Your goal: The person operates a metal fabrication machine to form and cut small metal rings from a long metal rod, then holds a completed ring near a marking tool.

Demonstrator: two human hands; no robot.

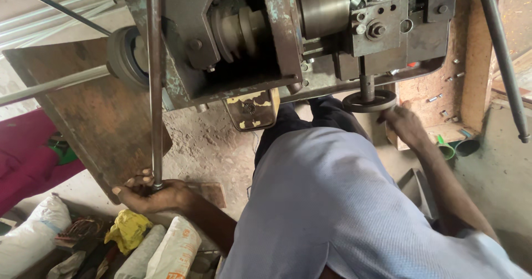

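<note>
**Long steel rod standing upright at the old machine**

The steel rod [154, 85] runs straight up and down in the head view, top end out of frame, bottom end down in the left hand [148, 195], fingers curled shut round it. The right hand [403, 125] is wrapped on the rim of the small round handwheel [369, 100] under the rusty machine [288, 35]. White sacks [166, 251] sit closed bottom left, contents hidden, with a yellow rag [128, 230] among them.

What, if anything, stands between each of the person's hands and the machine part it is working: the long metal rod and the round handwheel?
Nothing visible does. The left hand is already wrapped around the lower end of the metal rod, and the right hand touches the rim of the handwheel under the machine.
</note>
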